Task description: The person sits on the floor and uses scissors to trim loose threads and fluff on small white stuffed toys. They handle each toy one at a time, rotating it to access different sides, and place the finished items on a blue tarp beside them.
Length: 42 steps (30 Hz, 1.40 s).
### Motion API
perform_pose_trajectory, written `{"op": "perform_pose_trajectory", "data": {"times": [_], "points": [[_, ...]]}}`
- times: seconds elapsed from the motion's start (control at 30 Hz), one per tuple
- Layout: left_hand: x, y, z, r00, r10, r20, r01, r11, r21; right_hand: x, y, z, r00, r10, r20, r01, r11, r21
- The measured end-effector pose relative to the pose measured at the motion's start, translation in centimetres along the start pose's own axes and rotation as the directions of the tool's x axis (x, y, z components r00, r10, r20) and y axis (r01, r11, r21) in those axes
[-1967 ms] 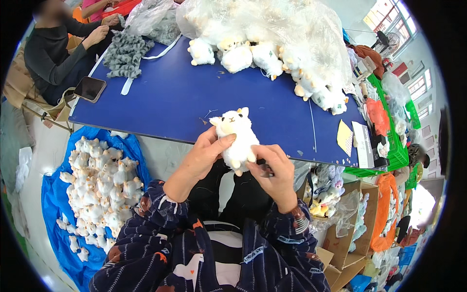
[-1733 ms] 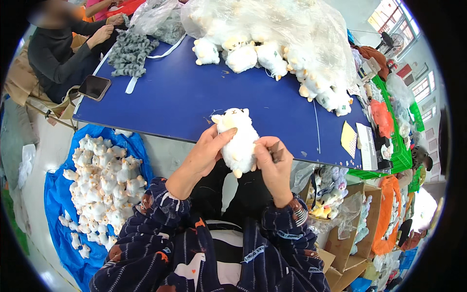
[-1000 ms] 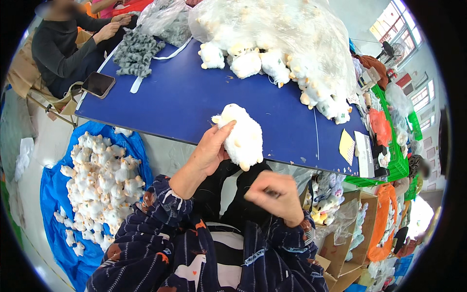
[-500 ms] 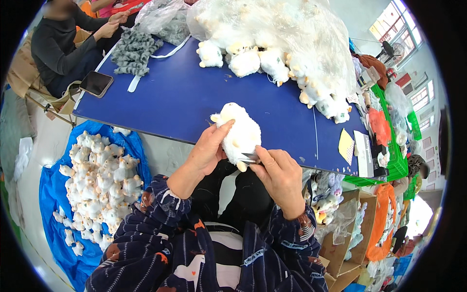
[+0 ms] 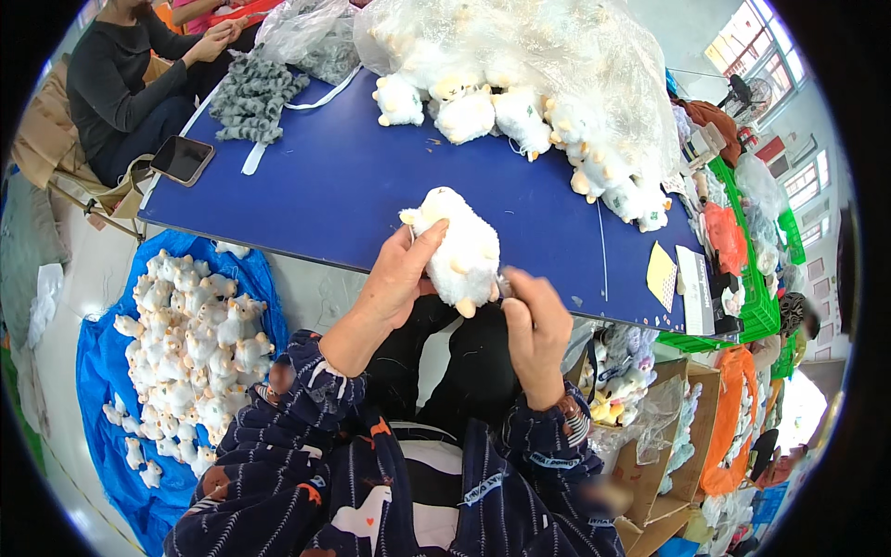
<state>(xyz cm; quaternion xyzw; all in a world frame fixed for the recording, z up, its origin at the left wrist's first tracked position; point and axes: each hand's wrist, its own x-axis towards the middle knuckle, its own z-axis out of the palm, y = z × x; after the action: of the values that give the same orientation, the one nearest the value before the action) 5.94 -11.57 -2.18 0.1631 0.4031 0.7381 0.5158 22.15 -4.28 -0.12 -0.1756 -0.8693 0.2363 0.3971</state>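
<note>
Head: left hand grips plush toy; clear bag holds more.

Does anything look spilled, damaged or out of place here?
No damage shows on the white plush toy in the left hand. Slightly untidy: a few stray toys lie apart from the main heap on the blue sheet, and others poke out from under clear plastic on the table.

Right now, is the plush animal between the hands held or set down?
Held: the left hand grips the white plush animal, thumb across its fur.
</note>
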Motion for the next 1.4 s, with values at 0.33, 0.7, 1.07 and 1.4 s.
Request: {"op": "perform_pose_trajectory", "data": {"times": [0.33, 0.7, 1.07, 1.4], "points": [[-0.2, 0.2, -1.2, 0.806, 0.577, 0.130, -0.411, 0.388, 0.825, 0.6, 1.6, 3.6, 0.902, 0.427, 0.063, -0.415, 0.819, 0.395], [-1.1, 0.1, -2.1, 0.893, 0.347, 0.286, -0.449, 0.669, 0.593, 0.8, 2.2, 3.4, 0.912, 0.386, 0.140, -0.410, 0.828, 0.383], [-0.9, 0.3, -2.4, 0.894, 0.329, 0.305, -0.448, 0.674, 0.587, 1.6, 1.2, 2.5, 0.864, 0.441, 0.243, -0.500, 0.805, 0.318], [-0.6, -0.6, -1.4, 0.884, 0.405, 0.235, -0.457, 0.637, 0.621, 2.1, 0.9, 3.3, 0.871, 0.451, 0.195, -0.487, 0.842, 0.231]]}}
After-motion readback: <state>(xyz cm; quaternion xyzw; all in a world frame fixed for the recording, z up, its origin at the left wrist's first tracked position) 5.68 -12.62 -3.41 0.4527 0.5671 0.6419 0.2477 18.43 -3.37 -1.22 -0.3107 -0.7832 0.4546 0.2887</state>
